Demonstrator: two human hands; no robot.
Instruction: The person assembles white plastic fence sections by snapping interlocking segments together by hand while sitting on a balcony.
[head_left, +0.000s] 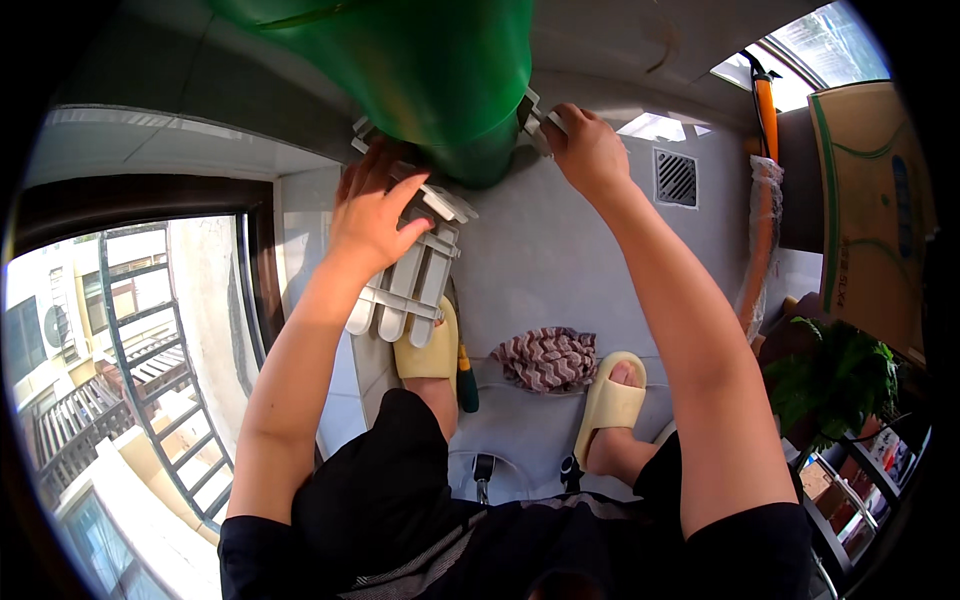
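I hold a white slatted plastic rack (pixel 412 270) up against a big green plastic tub (pixel 440 70), above my sandalled feet on the grey floor (pixel 560 250). My left hand (pixel 372 212) clasps its slats; my right hand (pixel 585 148) pinches its far end. It looks light and stiff, perhaps brittle, and best gripped by the crossbars.

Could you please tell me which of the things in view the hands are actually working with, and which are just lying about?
In hand:
- white slatted rack, gripped by the left hand
- right hand on the rack's far end
- green container on the rack

Lying about:
- striped cloth
- screwdriver
- floor drain grate
- potted plant
- cardboard box
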